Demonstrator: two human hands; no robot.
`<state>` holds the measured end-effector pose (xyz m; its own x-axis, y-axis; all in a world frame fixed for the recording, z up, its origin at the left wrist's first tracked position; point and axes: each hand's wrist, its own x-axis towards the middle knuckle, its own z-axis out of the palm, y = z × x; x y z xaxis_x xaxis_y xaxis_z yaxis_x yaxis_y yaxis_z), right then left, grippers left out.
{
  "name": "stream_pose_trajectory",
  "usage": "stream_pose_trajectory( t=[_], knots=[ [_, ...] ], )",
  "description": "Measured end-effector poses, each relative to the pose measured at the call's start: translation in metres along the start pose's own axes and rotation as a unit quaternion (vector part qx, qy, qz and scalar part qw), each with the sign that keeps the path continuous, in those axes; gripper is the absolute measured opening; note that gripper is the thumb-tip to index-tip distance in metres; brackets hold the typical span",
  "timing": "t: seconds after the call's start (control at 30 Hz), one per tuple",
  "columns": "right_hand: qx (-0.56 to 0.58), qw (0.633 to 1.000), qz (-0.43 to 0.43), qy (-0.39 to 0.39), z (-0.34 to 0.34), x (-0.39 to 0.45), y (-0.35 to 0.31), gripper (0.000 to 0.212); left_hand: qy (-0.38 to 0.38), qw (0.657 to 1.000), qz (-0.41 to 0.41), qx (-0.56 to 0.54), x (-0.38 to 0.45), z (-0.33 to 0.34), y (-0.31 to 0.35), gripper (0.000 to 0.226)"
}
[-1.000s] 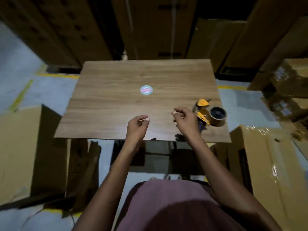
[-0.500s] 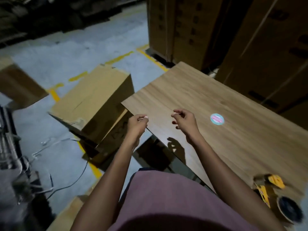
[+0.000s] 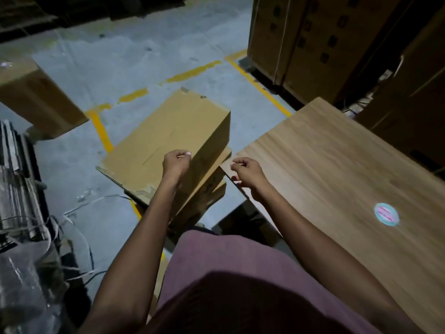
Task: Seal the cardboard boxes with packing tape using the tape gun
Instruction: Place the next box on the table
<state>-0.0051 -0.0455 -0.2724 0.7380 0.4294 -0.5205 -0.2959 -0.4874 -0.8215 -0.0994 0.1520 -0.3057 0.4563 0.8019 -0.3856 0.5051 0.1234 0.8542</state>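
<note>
A closed brown cardboard box (image 3: 168, 131) lies on the floor left of the table, on top of flattened cardboard (image 3: 204, 189). My left hand (image 3: 177, 163) hovers over the box's near right edge with its fingers curled into a fist; I see nothing in it. Over the corner of the wooden table (image 3: 337, 177) my right hand (image 3: 245, 171) hangs in the air, its fingers loosely curled and holding nothing. The tape gun is out of view.
A round sticker (image 3: 386, 215) sits on the table. Another carton (image 3: 36, 97) stands at the far left and tall stacked cartons (image 3: 301, 39) at the back right. Loose cables (image 3: 79, 208) and plastic-wrapped goods (image 3: 21, 273) lie on the floor at the left.
My view has swung left, away from the table; the tape gun has left the frame and the floor box is now under my hands. Both hands kept their curled pose.
</note>
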Motion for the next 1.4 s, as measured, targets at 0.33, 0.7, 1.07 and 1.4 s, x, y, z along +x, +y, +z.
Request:
stream_pose_trajectory(
  t=[0.33,0.7,1.07,1.4],
  knots=[
    [0.046,0.985,0.166,0.002,0.150,0.101,-0.069,0.009,-0.006,0.989,-0.018,0.146,0.179,-0.109,-0.016,0.036],
    [0.035,0.945,0.326,-0.002,0.221,0.134,-0.057,0.028,-0.010,0.917,-0.007,0.398,0.239,-0.136,-0.056,0.094],
    [0.097,0.942,0.320,0.008,0.238,0.125,-0.059,0.067,-0.049,0.935,-0.076,0.343,0.268,-0.149,-0.043,0.108],
    [0.099,0.987,0.102,0.069,0.190,0.120,-0.115,0.114,0.047,0.957,-0.034,0.285,0.234,-0.128,0.032,0.105]
  ],
)
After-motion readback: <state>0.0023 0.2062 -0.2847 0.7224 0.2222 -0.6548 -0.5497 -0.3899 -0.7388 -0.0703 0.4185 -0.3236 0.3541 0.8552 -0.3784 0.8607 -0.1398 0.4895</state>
